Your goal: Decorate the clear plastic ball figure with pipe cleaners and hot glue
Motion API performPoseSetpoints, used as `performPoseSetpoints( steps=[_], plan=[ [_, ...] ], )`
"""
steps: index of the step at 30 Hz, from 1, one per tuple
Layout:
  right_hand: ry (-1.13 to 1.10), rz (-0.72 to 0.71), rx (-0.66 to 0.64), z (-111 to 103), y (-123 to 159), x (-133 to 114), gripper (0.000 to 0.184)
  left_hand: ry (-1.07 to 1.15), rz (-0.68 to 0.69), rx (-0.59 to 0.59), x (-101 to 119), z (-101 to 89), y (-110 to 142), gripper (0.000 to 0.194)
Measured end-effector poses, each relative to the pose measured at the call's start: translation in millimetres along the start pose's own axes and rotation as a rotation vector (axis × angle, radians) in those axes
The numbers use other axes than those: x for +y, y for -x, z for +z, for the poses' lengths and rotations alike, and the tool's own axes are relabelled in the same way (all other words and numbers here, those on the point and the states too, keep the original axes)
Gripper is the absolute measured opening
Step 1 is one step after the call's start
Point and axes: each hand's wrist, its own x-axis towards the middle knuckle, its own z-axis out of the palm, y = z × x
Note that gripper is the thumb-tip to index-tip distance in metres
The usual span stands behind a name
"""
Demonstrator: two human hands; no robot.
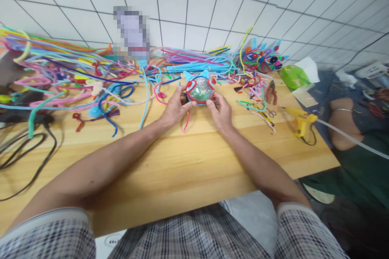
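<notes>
A clear, shiny ball (pixel 200 90) wrapped in red and blue pipe cleaners, with two blue ears on top, stands on the wooden table (pixel 188 162). My left hand (pixel 175 108) grips its left side with the fingers curled round it. My right hand (pixel 220 110) pinches its lower right edge. A pink pipe cleaner (pixel 186 122) hangs down from the ball between my hands.
Heaps of coloured pipe cleaners (pixel 75 73) cover the back of the table. A finished pipe-cleaner figure (pixel 263 59) stands at the back right. Pliers (pixel 272 92), small scissors (pixel 270 112) and a yellow glue gun (pixel 300 122) lie right. Black cables (pixel 27 149) trail left. Another person's arm (pixel 343 123) is at the right.
</notes>
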Motion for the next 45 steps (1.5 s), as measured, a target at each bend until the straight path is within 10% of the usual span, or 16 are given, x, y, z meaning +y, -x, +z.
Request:
performPoseSetpoints(
  steps=[33, 45],
  plan=[
    [-0.059, 0.111, 0.01, -1.2, -3.3, -3.5, 0.049, -0.038, 0.004, 0.011, 5.6, 3.4, 1.5, 0.087],
    [0.045, 0.129, 0.058, 7.0, -3.9, -6.4, 0.053, -0.261, 0.067, 0.104, 25.1, -5.4, 4.5, 0.054]
  ],
)
